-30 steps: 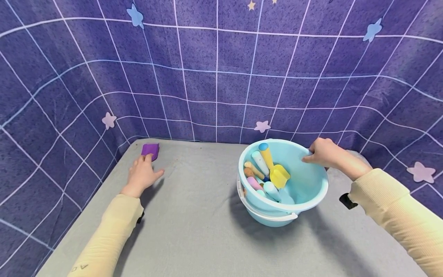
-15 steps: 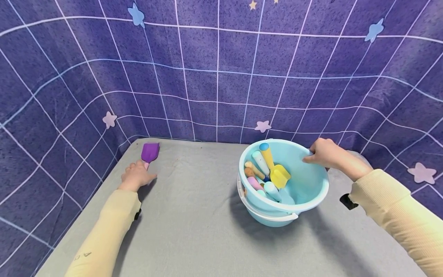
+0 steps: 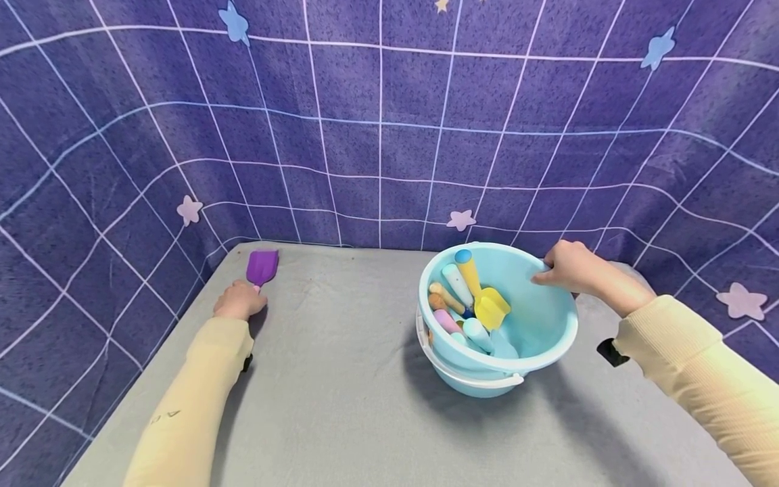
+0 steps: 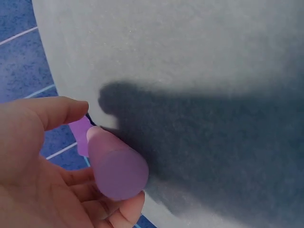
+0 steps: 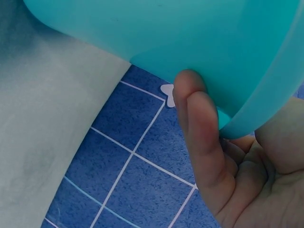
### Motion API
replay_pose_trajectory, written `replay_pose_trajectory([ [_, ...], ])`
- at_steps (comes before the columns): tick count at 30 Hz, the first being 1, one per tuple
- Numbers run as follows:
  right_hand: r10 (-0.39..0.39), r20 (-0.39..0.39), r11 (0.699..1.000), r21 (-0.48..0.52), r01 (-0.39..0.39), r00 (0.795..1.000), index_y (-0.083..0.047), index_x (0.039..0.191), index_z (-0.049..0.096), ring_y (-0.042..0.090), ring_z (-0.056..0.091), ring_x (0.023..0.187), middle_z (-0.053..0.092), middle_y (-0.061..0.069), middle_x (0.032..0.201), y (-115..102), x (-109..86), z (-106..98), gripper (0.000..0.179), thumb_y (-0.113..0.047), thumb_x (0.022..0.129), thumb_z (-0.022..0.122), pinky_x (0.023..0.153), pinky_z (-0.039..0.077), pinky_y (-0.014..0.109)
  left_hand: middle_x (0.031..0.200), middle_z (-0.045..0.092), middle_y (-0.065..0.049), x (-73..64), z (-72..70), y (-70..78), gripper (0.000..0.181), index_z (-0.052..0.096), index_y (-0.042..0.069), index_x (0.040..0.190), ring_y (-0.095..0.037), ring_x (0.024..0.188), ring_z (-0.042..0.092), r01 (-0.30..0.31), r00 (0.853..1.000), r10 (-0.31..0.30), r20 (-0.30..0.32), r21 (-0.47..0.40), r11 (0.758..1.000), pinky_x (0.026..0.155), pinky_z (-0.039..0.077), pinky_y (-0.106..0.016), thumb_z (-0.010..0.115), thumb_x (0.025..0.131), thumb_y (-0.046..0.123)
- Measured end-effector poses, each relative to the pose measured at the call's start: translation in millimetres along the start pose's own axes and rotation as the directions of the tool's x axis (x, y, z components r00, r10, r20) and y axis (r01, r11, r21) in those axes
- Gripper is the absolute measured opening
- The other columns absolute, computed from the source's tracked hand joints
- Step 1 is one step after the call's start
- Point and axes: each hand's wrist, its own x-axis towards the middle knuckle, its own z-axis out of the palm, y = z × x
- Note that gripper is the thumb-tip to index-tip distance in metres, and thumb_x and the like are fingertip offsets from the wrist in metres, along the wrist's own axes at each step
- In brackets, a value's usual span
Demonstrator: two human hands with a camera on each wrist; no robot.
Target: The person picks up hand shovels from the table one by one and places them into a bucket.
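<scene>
A toy shovel with a purple blade (image 3: 262,266) and a pink handle (image 4: 118,166) lies at the table's far left corner. My left hand (image 3: 239,299) is over its handle in the head view; in the left wrist view its fingers (image 4: 128,209) curl under the handle, with the thumb above. At right stands a light blue bucket (image 3: 535,318), tilted. My right hand (image 3: 572,267) grips its rim, thumb inside and fingers (image 5: 204,123) against the outer wall. Inside lie a yellow scoop (image 3: 490,309) and several other toys with pink, white, brown and light blue parts.
A grey cloth covers the table (image 3: 341,352). A purple grid-patterned curtain (image 3: 377,135) with stars encloses the back and both sides. The bucket's white carrying handle (image 3: 487,383) hangs down across its front.
My left hand has drawn back from the purple blade toward the pink handle, and its fingers have curled in. The bucket and my right hand have stayed in place.
</scene>
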Motion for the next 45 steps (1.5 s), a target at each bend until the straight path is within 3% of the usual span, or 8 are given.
replay_pose_trajectory([
  [8,-0.006,-0.003,1.000,0.015,0.006,1.000,-0.016,0.053,0.036,0.009,0.040,0.046,0.029,-0.006,0.050,-1,-0.6,-1,0.044,-0.024,0.082,0.069,0.046,0.036,0.024,0.129,0.037,-0.041,7.9,-0.4,-0.7,0.067,0.026,-0.025,0.130,-0.053,0.119,0.041,0.024,1.000,-0.024,0.006,0.026,0.999,0.092,0.042,-0.056,0.041,0.092,0.029],
  [16,0.000,0.005,1.000,0.006,0.000,1.000,-0.012,0.054,0.045,0.010,0.041,0.048,0.033,-0.005,0.050,-2,0.7,-3,0.039,-0.024,0.082,0.069,0.047,0.037,0.024,0.129,0.043,-0.038,12.7,1.2,-4.4,0.058,0.041,-0.018,0.128,-0.051,0.118,0.045,0.006,1.000,-0.005,-0.011,0.045,0.999,0.090,0.045,-0.055,0.034,0.097,0.030],
  [30,0.003,0.013,1.000,0.004,-0.003,1.000,-0.012,0.055,0.046,0.011,0.046,0.046,0.037,-0.004,0.049,-1,1.5,-3,0.038,-0.025,0.083,0.068,0.046,0.041,0.025,0.130,0.040,-0.039,10.6,-4.0,-2.4,0.056,0.040,-0.018,0.128,-0.052,0.120,0.042,-0.033,0.999,0.031,0.023,0.078,0.996,0.092,0.043,-0.055,0.029,0.098,0.028],
  [36,0.016,0.016,1.000,0.003,-0.016,1.000,-0.010,0.057,0.051,0.011,0.047,0.047,0.040,-0.003,0.050,0,1.3,-2,0.035,-0.025,0.083,0.069,0.047,0.042,0.025,0.133,0.038,-0.039,9.2,-9.0,1.5,0.059,0.039,-0.018,0.130,-0.052,0.122,0.041,-0.017,0.999,0.013,0.050,0.090,0.996,0.093,0.042,-0.055,0.026,0.098,0.030],
  [45,0.022,0.020,1.000,0.005,-0.022,1.000,-0.011,0.056,0.048,0.011,0.045,0.048,0.037,-0.004,0.050,2,1.9,-1,0.037,-0.025,0.083,0.069,0.047,0.039,0.024,0.130,0.040,-0.041,8.8,-15.2,1.3,0.057,0.040,-0.020,0.128,-0.054,0.118,0.043,-0.046,0.999,0.045,0.025,0.072,0.996,0.091,0.043,-0.056,0.025,0.099,0.027],
])
